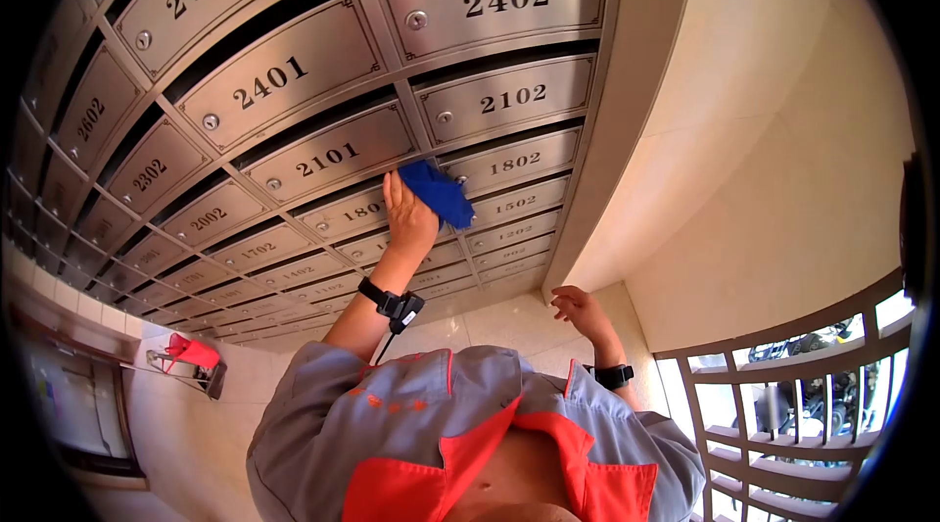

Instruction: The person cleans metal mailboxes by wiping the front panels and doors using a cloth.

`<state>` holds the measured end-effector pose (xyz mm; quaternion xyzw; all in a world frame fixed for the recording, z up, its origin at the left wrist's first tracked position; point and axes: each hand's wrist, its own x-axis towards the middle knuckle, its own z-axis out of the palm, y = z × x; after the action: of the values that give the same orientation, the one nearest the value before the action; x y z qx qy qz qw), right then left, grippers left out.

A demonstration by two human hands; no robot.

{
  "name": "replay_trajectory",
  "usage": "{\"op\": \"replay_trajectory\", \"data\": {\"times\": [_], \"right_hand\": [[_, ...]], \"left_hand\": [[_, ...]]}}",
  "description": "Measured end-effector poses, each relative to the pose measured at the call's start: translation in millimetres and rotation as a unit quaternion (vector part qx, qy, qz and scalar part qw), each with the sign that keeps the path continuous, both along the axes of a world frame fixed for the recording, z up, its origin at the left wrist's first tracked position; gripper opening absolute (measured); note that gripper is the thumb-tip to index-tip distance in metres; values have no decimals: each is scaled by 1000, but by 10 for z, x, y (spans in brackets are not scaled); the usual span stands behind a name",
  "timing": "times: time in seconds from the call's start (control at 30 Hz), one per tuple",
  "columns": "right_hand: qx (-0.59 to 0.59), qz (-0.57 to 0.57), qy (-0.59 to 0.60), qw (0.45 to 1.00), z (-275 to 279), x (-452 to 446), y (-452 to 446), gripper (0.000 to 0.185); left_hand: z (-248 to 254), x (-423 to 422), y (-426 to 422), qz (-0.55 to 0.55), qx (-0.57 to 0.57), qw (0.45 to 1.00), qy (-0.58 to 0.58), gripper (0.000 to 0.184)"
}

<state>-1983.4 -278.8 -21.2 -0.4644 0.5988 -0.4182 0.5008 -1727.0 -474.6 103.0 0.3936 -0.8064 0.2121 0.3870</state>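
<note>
My left hand (411,221) is raised to a wall of metal mailboxes (315,161), with a blue cloth (438,195) held at its thumb side. The cloth lies against the divider between the doors marked 2101, 1802 and the one below 2101. Part of that lower door's number is covered by my fingers. Lower and to the right, near the wall's bottom corner, my right hand (580,309) hangs in the air with loosely bent fingers, slightly apart, and holds nothing. Each wrist wears a black band.
A plain beige wall (774,199) rises on the right, beside the mailbox frame. Brown railings (783,395) stand at the lower right, with vehicles beyond. A red object (192,353) on a small stand is at the lower left, near a doorway.
</note>
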Motion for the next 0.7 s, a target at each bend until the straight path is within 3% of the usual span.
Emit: {"op": "replay_trajectory", "data": {"times": [0.17,0.27,0.3,0.4,0.43,0.6,0.67,0.7], "right_hand": [[9,-23,-35,999,-37,-177,50,24],[11,-32,-34,999,-118,-290,73,24],[14,-36,-26,999,-126,-321,93,24],[15,-51,-37,998,-199,-388,151,24],[14,-58,-46,997,-236,-406,176,24],[37,-24,-21,999,-389,-459,206,29],[35,-20,-20,999,-429,-453,195,29],[31,-17,-17,999,-436,-448,179,29]], "left_hand": [[-222,-163,123,-25,24,998,-47,37],[55,-450,129,-33,41,996,-72,37],[105,-529,61,0,-30,990,-136,29],[429,-838,87,-47,77,989,-118,18],[388,-975,17,-65,26,993,-95,12],[265,-1660,-142,-67,81,986,-132,17],[252,-1877,-182,-100,76,984,-130,15],[238,-1978,-194,-86,13,986,-141,15]]}}
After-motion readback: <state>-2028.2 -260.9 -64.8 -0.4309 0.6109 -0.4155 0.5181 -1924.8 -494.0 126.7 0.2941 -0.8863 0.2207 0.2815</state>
